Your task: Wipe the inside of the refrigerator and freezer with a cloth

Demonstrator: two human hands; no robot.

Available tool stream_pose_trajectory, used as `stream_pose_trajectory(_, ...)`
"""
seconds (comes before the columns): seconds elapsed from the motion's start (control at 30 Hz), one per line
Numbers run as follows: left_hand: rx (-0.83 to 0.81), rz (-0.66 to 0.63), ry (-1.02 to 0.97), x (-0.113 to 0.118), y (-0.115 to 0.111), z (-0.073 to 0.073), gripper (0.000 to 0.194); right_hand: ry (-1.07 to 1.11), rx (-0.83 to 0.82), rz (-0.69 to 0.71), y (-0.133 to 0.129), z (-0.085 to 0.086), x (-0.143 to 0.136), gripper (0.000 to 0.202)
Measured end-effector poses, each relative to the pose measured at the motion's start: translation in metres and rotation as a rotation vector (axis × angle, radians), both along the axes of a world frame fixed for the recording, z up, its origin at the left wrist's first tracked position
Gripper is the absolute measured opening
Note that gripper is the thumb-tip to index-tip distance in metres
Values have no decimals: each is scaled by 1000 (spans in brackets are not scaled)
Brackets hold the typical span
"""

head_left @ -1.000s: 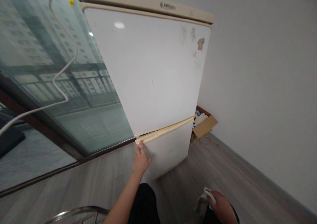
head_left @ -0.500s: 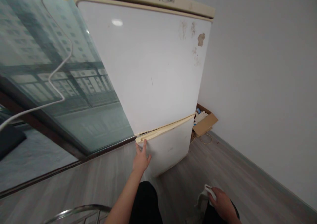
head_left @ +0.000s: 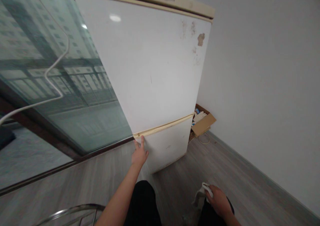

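Note:
A white refrigerator (head_left: 147, 59) with cream trim stands before me, brown stains and a scuffed patch near the top right of its upper door. Its lower door (head_left: 167, 146) sits closed or almost closed under the upper one. With fingers spread, my left hand (head_left: 140, 154) touches the left end of that door's cream top edge. Low on the right, by my knee, my right hand (head_left: 218, 199) is wrapped around a pale cloth (head_left: 201, 194) that hangs from its fingers.
An open cardboard box (head_left: 203, 121) full of odds and ends sits behind the refrigerator's right side, against the white wall (head_left: 262, 79). Glass doors (head_left: 100, 119) line the left. A white cable (head_left: 53, 82) hangs there. A curved metal rail (head_left: 70, 211) is at bottom left.
The lower door has swung inward from slightly ajar, with my left hand on its edge. My right hand still holds the cloth. The view has shifted slightly.

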State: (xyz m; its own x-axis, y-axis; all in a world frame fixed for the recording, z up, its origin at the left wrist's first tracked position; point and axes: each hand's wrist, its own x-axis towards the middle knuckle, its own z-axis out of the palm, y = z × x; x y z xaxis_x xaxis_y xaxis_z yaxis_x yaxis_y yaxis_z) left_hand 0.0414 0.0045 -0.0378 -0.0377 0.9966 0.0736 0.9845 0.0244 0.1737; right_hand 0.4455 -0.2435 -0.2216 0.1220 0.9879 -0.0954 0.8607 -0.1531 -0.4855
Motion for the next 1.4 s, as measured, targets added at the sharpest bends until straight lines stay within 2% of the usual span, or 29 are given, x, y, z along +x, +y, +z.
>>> stream_pose_trajectory(0.27, -28, -57, -22, -8, 2, -17, 87, 0, -18, 10, 3, 6, -3, 47)
stream_pose_trajectory(0.47, 2, -53, -163, -4, 4, -24, 89, 1, -37, 12, 7, 12, -6, 47)
stream_pose_trajectory(0.57, 39, -50, -316, -8, 6, -23, 86, -1, -35, 16, 6, 14, -6, 47)
stream_pose_trajectory(0.63, 89, -26, -448, -13, 13, -20, 72, 5, -28, 19, 4, 12, -5, 47)
stream_pose_trajectory(0.73, 207, 84, -649, -24, 33, -10, 56, 9, -5, 10, -1, 8, -3, 47)
stream_pose_trajectory(0.8, 286, 166, -762, -32, 51, -1, 59, 10, 10, 4, -3, 5, -2, 47)
stream_pose_trajectory(0.9, 352, 202, -887, -40, 74, 8, 59, 12, 9, 4, -3, 1, -1, 47)
stream_pose_trajectory(1.0, 370, 210, -938, -45, 83, 11, 55, 5, 17, 4, -2, -2, 0, 48)
stream_pose_trajectory(1.17, 392, 209, -964, -49, 79, 8, 51, 11, 13, 10, 0, -4, 1, 48)
stream_pose_trajectory(1.4, 462, 308, -920, -32, 79, 1, 47, -18, -37, -4, 5, 4, -5, 51)
